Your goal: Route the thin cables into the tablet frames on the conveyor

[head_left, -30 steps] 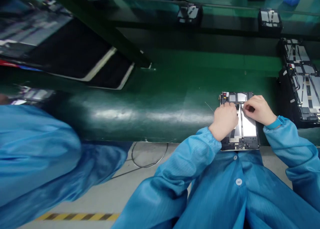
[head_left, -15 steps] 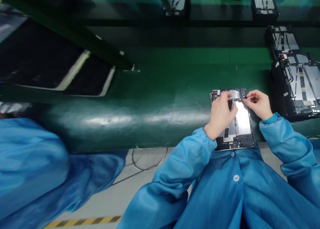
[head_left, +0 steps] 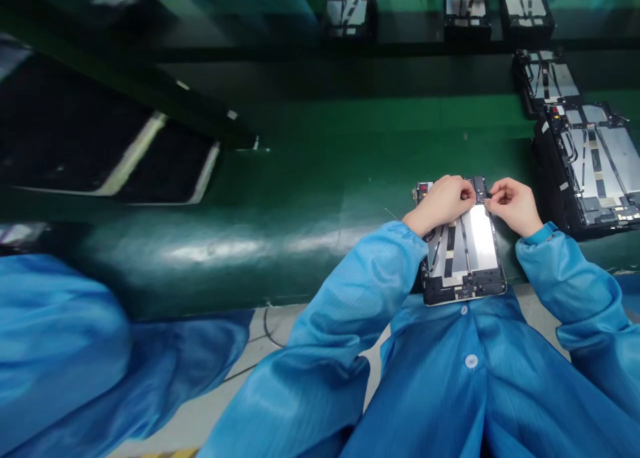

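An opened tablet (head_left: 463, 271), its silver battery plates and thin black cables showing, lies at the front edge of the green work surface, close to my body. My left hand (head_left: 447, 201) reaches across its upper part, thumb and fingers pinched near the top middle. What is between those fingertips is too small to make out. At the tablet's upper right edge my right hand (head_left: 514, 205) also pinches, with a small dark bit at the fingertips that I cannot name.
Stacks of similar opened tablets (head_left: 595, 158) stand to the right, with more stacks (head_left: 467, 15) on the far ledge. A green post (head_left: 200, 111) and dark panels (head_left: 75, 138) are at the left. A co-worker's blue sleeve (head_left: 60, 338) is at the lower left.
My left hand has turned and its fingers have drawn together toward the tablet's top middle. The right hand stays at the upper right edge. The view has shifted slightly.
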Demonstrator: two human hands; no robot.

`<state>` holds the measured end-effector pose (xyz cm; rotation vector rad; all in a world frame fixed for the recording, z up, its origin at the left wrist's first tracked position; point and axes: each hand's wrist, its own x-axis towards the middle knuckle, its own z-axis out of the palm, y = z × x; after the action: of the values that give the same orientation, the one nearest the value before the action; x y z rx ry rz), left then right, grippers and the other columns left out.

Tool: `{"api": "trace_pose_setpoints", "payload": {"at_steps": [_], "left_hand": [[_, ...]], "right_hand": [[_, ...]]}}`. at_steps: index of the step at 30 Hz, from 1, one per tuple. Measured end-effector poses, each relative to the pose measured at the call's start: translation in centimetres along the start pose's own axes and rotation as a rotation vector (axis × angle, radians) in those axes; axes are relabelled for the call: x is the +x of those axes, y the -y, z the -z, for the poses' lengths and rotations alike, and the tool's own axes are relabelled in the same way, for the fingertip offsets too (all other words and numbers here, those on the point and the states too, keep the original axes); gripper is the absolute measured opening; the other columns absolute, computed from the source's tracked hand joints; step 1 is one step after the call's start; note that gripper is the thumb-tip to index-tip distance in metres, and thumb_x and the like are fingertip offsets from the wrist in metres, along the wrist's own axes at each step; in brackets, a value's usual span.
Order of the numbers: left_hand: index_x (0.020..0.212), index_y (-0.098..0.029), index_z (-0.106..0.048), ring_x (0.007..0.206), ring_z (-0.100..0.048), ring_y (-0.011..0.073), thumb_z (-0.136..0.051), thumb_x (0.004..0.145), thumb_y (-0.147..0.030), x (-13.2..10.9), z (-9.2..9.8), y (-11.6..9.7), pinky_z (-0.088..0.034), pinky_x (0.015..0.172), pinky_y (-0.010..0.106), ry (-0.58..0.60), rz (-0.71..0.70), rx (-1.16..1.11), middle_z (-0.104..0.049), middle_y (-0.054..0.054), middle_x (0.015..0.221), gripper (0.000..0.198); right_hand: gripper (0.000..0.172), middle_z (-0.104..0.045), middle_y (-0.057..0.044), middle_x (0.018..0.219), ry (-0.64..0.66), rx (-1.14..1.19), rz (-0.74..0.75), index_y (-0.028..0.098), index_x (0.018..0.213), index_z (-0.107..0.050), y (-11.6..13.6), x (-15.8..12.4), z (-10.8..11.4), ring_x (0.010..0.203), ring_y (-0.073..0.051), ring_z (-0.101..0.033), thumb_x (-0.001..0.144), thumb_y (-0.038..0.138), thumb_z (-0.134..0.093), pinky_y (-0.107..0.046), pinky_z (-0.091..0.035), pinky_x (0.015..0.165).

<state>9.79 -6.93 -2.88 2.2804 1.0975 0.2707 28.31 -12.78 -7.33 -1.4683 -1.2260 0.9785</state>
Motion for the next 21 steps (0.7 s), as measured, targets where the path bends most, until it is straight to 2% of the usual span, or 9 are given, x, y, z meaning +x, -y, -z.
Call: {"api": "trace_pose_setpoints", "payload": {"at_steps": [6, 10, 14, 17, 21], "left_hand": [[0.089, -0.017, -0.08, 0.088, -0.07, 0.0231, -0.062, 0.087, -0.018, 0.5, 0.5, -0.9, -0.052, 0.086, 0.034, 0.044, 0.076, 0.007, -0.079, 0.009, 0.095, 0.019], [0.089, -0.018, -0.081, 0.088, -0.071, 0.0239, -0.061, 0.086, -0.017, 0.8, 0.7, -1.6, -0.052, 0.085, 0.034, 0.081, 0.134, 0.031, -0.08, 0.008, 0.093, 0.02], [0.087, -0.018, -0.08, 0.089, -0.071, 0.0256, -0.06, 0.087, -0.016, 0.8, 0.4, -1.8, -0.052, 0.084, 0.036, 0.056, 0.129, 0.085, -0.079, 0.009, 0.092, 0.02], [0.09, -0.018, -0.079, 0.092, -0.069, 0.0269, -0.061, 0.087, -0.017, 0.7, 0.0, -1.7, -0.052, 0.084, 0.037, 0.002, 0.088, 0.115, -0.076, 0.011, 0.096, 0.018], [0.1, -0.018, -0.079, 0.098, -0.067, 0.0258, -0.066, 0.087, -0.019, 0.7, -0.5, -1.4, -0.05, 0.088, 0.036, -0.078, -0.086, 0.051, -0.073, 0.01, 0.101, 0.018]], "right_hand": [[0.023, -0.063, 0.005, 0.059, -0.009, -0.012, 0.004, 0.023, 0.08, -0.06, 0.0, 0.0, 0.1, 0.055, -0.014, -0.059, 0.063, 0.026, -0.076, -0.03, -0.05, 0.062], [0.025, -0.063, 0.006, 0.058, -0.02, -0.01, -0.008, 0.023, 0.08, -0.061, 0.1, 0.0, 0.2, 0.056, -0.014, -0.059, 0.062, 0.026, -0.077, -0.029, -0.051, 0.061], [0.027, -0.062, 0.005, 0.06, -0.045, 0.005, 0.009, 0.023, 0.081, -0.061, 0.0, 0.2, 0.3, 0.058, -0.015, -0.061, 0.062, 0.028, -0.08, -0.03, -0.053, 0.062], [0.034, -0.064, 0.004, 0.064, -0.066, 0.037, 0.042, 0.024, 0.08, -0.059, 0.0, 0.3, 0.3, 0.062, -0.016, -0.063, 0.062, 0.036, -0.085, -0.031, -0.054, 0.063], [0.045, -0.067, 0.001, 0.074, -0.054, 0.048, 0.106, 0.026, 0.079, -0.057, 0.2, 0.6, 0.1, 0.069, -0.017, -0.065, 0.063, 0.053, -0.089, -0.034, -0.056, 0.067]]}}
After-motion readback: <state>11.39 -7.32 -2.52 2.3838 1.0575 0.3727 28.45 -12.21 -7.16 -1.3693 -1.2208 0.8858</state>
